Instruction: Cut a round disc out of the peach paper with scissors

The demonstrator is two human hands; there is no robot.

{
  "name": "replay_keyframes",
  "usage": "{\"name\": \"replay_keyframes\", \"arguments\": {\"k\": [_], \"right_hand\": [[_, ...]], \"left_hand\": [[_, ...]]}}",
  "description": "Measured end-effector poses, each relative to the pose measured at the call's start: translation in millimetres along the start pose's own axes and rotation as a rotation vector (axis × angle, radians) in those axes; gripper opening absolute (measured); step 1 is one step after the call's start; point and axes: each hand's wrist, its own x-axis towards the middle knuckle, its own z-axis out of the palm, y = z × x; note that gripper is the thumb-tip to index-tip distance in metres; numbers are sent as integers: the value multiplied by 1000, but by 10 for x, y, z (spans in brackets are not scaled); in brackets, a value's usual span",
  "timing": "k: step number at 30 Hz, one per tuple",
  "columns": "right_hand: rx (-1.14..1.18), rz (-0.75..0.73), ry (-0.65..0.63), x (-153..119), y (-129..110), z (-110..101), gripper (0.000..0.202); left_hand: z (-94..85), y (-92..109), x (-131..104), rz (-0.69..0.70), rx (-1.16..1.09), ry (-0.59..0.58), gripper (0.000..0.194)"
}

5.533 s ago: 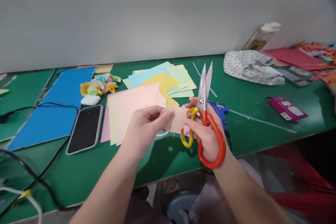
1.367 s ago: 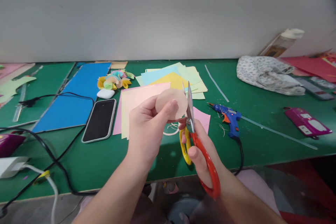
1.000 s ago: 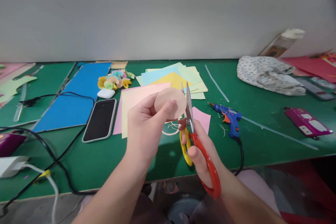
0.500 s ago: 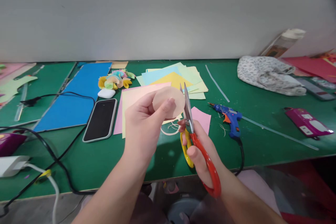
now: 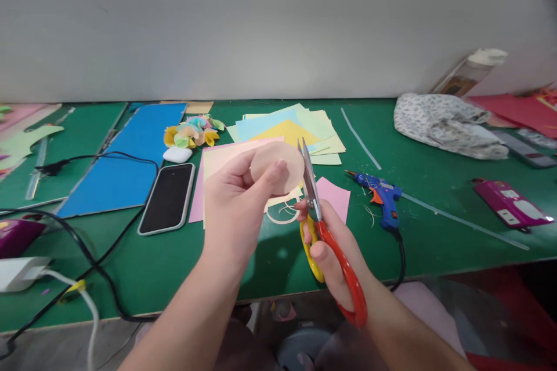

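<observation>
Pinched between the thumb and fingers of my left hand [image 5: 237, 203] is a round piece of cream paper [image 5: 285, 168]. My right hand [image 5: 337, 243] is wrapped round a pair of scissors [image 5: 313, 197] with one red and one yellow handle. Their blades point away from me, slightly apart, close to the disc's right edge. Thin curled paper offcuts [image 5: 282, 220] lie on the table under my hands. Behind the disc are cream and pink sheets [image 5: 217, 165], and a pink piece [image 5: 337, 194] lies beside the scissors.
A blue glue gun [image 5: 380, 191] with a clear stick lies to the right, near a purple case [image 5: 511, 202] and patterned cloth [image 5: 444, 124]. To the left are a phone [image 5: 167, 197], a white earbud case [image 5: 177, 155], paper petals [image 5: 194, 131], a blue board [image 5: 130, 156] and black cables [image 5: 93, 264].
My left hand and the paper disc have shifted slightly left, so the gap between the disc and the scissor blades looks a little wider. The scissors stay almost in place.
</observation>
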Motion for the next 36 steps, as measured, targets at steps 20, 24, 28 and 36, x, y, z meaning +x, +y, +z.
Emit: {"name": "replay_keyframes", "arguments": {"k": [20,24,28,36], "right_hand": [[5,-25,2,42,-33,-24,99],[-3,-39,8,33,-26,-19,95],[22,-36,7,24,-8,-12,95],[17,-46,-1,10,-16,-19,88]], "left_hand": [[134,100,-61,-40,1,47,13],[116,88,-56,-30,33,27,15],[117,96,-56,-34,23,29,16],[142,116,-58,-59,-1,59,14]]}}
